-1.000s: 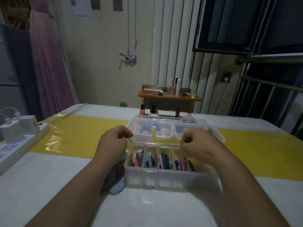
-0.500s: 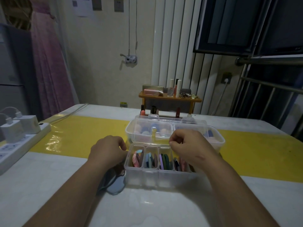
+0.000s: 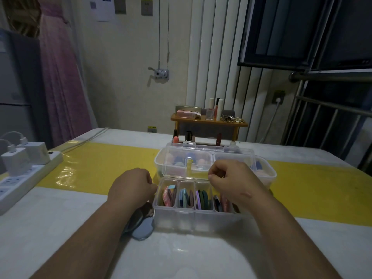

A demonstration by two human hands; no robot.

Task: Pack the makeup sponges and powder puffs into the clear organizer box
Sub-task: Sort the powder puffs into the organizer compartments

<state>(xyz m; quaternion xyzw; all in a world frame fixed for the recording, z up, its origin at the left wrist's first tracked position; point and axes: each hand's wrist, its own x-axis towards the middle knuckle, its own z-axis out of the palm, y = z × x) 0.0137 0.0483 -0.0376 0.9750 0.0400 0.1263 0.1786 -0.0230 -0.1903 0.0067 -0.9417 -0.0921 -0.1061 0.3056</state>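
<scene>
A clear divided tray [image 3: 181, 220] stands on the table in front of me, with several flat coloured powder puffs [image 3: 201, 198] upright in its compartments. Right behind it is a larger clear organizer box [image 3: 265, 174] holding rounded sponges [image 3: 171, 158] under a clear lid flap [image 3: 181, 168]. My left hand [image 3: 130, 188] is curled, its fingers gripping the tray's left rim. My right hand [image 3: 229, 180] hovers over the tray's right half and pinches the flap's front right corner. It hides the rightmost compartment. A blue-grey flat puff [image 3: 143, 228] lies under my left wrist.
A white power strip [image 3: 24, 180] with two chargers runs along the table's left edge. A small wooden shelf [image 3: 209, 121] with cosmetics stands past the far edge, and lipsticks [image 3: 176, 138] stand below it. A yellow strip [image 3: 100, 164] crosses the white table.
Both hands came down from the big box toward the tray. My left hand settled at the tray's left rim, and my right hand shifted left to the flap's corner.
</scene>
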